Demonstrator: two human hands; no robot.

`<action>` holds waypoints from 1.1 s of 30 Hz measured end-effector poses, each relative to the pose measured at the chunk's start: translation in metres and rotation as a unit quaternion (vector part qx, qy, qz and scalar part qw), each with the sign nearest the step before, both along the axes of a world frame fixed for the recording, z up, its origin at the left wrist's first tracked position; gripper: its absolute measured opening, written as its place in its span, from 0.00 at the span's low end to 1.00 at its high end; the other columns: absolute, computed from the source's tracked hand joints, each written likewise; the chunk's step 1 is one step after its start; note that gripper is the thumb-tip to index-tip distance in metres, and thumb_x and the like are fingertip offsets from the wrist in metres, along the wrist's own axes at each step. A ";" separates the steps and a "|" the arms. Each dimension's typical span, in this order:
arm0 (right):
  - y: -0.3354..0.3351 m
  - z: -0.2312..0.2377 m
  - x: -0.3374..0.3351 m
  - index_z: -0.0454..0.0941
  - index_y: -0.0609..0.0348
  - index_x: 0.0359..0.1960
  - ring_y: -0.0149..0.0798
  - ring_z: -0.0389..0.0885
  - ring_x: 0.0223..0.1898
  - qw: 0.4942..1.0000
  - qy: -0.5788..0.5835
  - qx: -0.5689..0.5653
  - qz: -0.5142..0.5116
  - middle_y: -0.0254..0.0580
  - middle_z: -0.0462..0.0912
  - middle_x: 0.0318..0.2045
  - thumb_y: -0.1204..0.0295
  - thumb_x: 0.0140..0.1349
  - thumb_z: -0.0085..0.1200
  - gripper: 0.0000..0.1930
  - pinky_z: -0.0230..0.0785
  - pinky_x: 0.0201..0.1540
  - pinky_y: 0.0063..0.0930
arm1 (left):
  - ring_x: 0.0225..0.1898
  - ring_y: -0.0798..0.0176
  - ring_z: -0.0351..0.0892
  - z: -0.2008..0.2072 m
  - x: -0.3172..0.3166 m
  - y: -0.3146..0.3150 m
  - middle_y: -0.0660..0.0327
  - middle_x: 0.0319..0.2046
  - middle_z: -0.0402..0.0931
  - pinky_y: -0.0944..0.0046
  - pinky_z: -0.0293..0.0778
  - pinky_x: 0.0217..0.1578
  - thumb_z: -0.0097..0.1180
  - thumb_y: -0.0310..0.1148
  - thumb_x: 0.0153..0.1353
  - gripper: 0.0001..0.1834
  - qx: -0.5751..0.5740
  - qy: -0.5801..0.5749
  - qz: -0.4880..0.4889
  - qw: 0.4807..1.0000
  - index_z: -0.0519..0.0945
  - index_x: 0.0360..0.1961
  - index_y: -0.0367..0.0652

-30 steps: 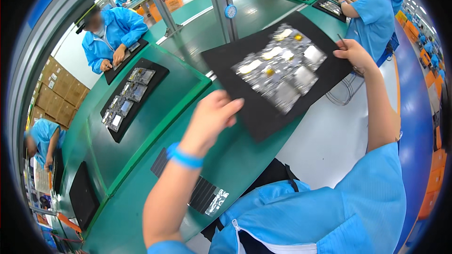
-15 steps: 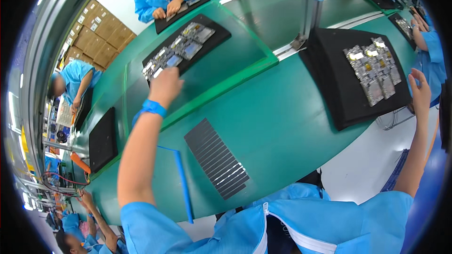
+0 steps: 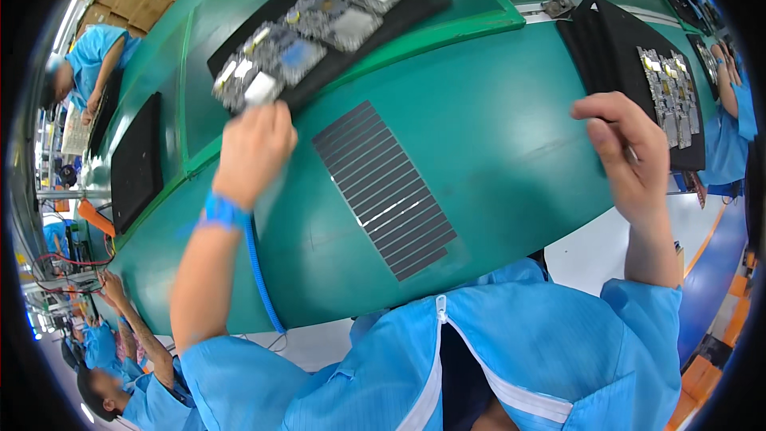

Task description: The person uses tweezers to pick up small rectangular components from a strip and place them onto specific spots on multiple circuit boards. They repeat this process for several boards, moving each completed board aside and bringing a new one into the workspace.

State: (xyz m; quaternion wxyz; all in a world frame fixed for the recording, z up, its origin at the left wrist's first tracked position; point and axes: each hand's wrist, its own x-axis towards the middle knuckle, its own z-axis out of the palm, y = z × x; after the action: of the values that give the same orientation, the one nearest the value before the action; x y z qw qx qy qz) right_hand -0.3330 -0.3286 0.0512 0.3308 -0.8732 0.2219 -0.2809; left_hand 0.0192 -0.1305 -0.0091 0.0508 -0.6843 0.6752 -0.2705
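My left hand (image 3: 257, 150) is closed at the near corner of a black foam mat (image 3: 427, 1), its fingertips hidden by the hand, gripping the mat's edge. Several grey circuit boards (image 3: 343, 25) lie in a row on that mat, slightly smeared by motion. A blue wrist strap (image 3: 222, 212) circles the left wrist, and its coiled blue cord (image 3: 257, 271) hangs down past the table edge. Held over the right part of the green table, my right hand (image 3: 630, 148) is empty, fingers loosely bent and thumb apart.
Dark rectangular strips (image 3: 387, 191) lie side by side on the green table (image 3: 511, 112). At right, another black mat (image 3: 610, 56) carries circuit boards (image 3: 670, 96). A metal post foot (image 3: 560, 5) stands behind. An empty black mat (image 3: 137, 164) and co-workers in blue are at left.
The mat with the boards has come nearer with my left hand, up to the green border. My right hand has moved left, away from the right-hand mat. The view has shifted.
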 end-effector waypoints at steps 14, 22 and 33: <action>0.060 -0.064 0.047 0.71 0.61 0.29 0.23 0.71 0.17 0.854 0.079 0.499 0.125 0.33 0.75 0.19 0.57 0.66 0.46 0.18 0.62 0.21 0.13 | 0.45 0.53 0.77 0.002 -0.142 0.091 0.51 0.42 0.76 0.59 0.76 0.42 0.56 0.24 0.46 0.14 0.017 0.298 -0.120 0.947 0.78 0.37 0.33; 0.080 -0.082 0.017 0.66 0.61 0.34 0.21 0.72 0.19 0.875 0.036 0.477 0.070 0.35 0.75 0.23 0.69 0.62 0.54 0.11 0.64 0.20 0.12 | 0.48 0.53 0.74 -0.027 -0.154 0.052 0.50 0.43 0.75 0.58 0.75 0.46 0.61 0.28 0.46 0.15 0.095 0.353 -0.278 0.888 0.78 0.36 0.31; 0.083 -0.093 0.011 0.64 0.62 0.36 0.22 0.74 0.21 0.875 -0.025 0.473 0.094 0.38 0.75 0.24 0.71 0.63 0.53 0.10 0.66 0.21 0.12 | 0.46 0.52 0.75 -0.031 -0.157 0.050 0.50 0.39 0.75 0.59 0.77 0.44 0.61 0.26 0.45 0.14 0.070 0.349 -0.281 0.891 0.78 0.34 0.28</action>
State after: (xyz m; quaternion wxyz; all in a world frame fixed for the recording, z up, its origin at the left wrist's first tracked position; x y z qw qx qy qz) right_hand -0.3218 -0.2457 -0.0419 0.7348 -0.6219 0.2370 -0.1312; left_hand -0.1375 -0.0801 -0.0401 -0.2188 -0.5108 0.8308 0.0311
